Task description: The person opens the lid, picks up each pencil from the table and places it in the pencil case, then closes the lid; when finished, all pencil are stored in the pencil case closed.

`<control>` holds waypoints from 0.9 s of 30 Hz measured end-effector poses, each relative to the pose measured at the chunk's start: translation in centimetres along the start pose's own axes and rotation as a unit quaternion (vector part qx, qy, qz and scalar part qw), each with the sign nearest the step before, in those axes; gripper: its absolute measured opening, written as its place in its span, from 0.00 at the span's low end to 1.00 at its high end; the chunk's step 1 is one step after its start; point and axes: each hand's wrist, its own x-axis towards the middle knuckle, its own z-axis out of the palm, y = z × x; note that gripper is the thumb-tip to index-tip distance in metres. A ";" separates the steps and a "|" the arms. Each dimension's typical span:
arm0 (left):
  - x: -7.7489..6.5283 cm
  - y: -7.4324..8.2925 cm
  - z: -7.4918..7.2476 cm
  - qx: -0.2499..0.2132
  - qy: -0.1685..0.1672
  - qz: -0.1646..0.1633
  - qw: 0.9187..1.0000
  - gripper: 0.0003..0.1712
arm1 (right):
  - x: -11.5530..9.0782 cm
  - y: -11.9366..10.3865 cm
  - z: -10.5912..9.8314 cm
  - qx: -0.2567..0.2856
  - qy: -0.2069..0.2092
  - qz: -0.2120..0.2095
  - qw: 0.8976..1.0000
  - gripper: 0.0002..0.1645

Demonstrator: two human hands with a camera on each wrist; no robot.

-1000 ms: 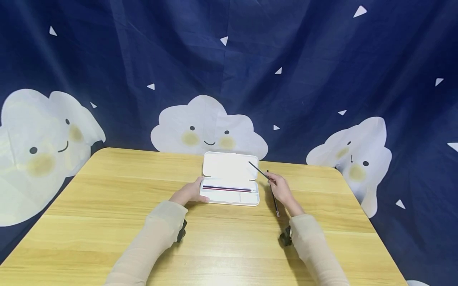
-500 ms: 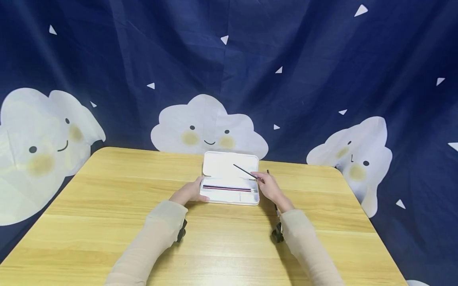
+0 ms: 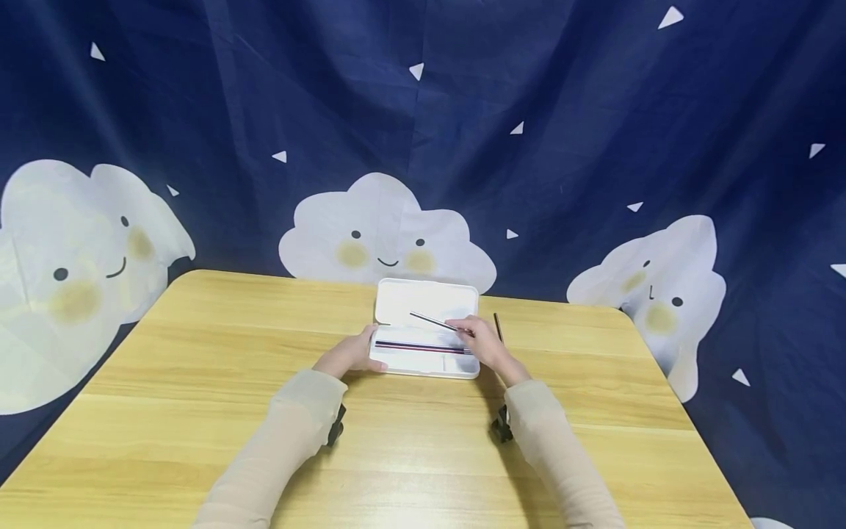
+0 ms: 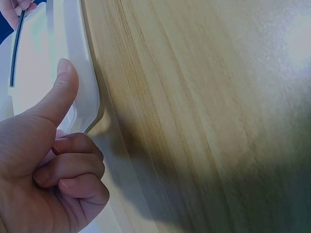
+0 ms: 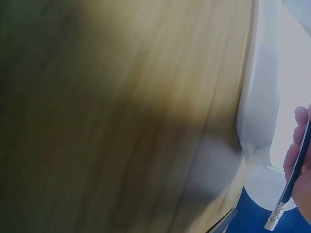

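An opened white pencil case (image 3: pixel 411 364) lies on the table with its lid (image 3: pixel 410 300) folded back. My left hand (image 3: pixel 350 355) holds the case's left end; in the left wrist view the thumb (image 4: pixel 62 87) lies over the rim and the other fingers are curled below. My right hand (image 3: pixel 485 344) pinches a dark pencil (image 3: pixel 431 319) over the case, slanting across the lid side. Its white eraser end (image 5: pixel 275 217) sticks out behind the hand in the right wrist view. Inside the case, dark and red pencils (image 3: pixel 416 347) lie lengthwise in the back section.
Another dark pencil (image 3: pixel 499 328) lies on the wooden table (image 3: pixel 264 433) right of the case, partly hidden by the right arm. A small divider (image 3: pixel 444 363) splits the front of the case. A dark blue curtain (image 3: pixel 463 110) with clouds hangs behind the table.
My right hand has carried the pencil leftward from beside the case to over it, and the pencil now lies flatter in view. The left hand stays on the case.
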 end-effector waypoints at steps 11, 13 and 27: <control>-0.2 0.1 -0.1 -0.001 -0.002 -0.005 1.000 0.55 | 0.8 -0.2 1.2 -0.028 -0.051 -0.024 0.998 0.17; -0.3 0.2 -0.1 -0.004 -0.003 -0.007 1.000 0.55 | 0.9 -0.3 1.4 -0.029 -0.059 -0.035 0.997 0.17; 2.0 -1.8 1.0 -0.006 -0.001 0.007 1.000 0.61 | 1.4 -1.4 2.5 -0.001 -0.098 -0.052 0.994 0.16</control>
